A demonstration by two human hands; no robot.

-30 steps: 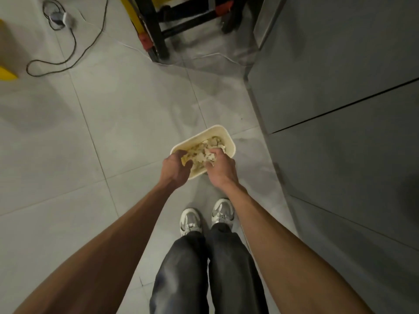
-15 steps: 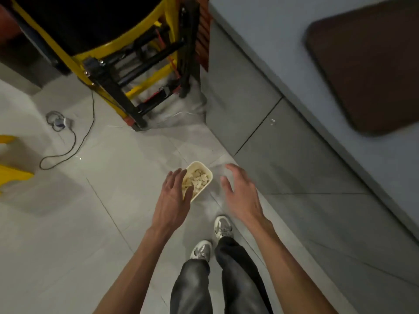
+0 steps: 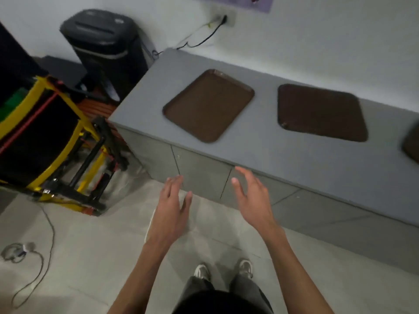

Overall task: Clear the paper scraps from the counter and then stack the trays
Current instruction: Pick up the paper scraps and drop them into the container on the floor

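The left hand (image 3: 173, 209) and right hand (image 3: 252, 200) are hovering below the counter (image 3: 249, 152), each grip spread open and holding nothing. The trays (image 3: 208, 105) are lying apart on it. They are probably light, stiff and slick, best taken by opposite rims.

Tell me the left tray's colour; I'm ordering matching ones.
Dark brown; the left tray shows best in the head view.

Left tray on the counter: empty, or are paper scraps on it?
Empty. The left tray lies flat on the counter, its brown surface bare, no scraps visible.
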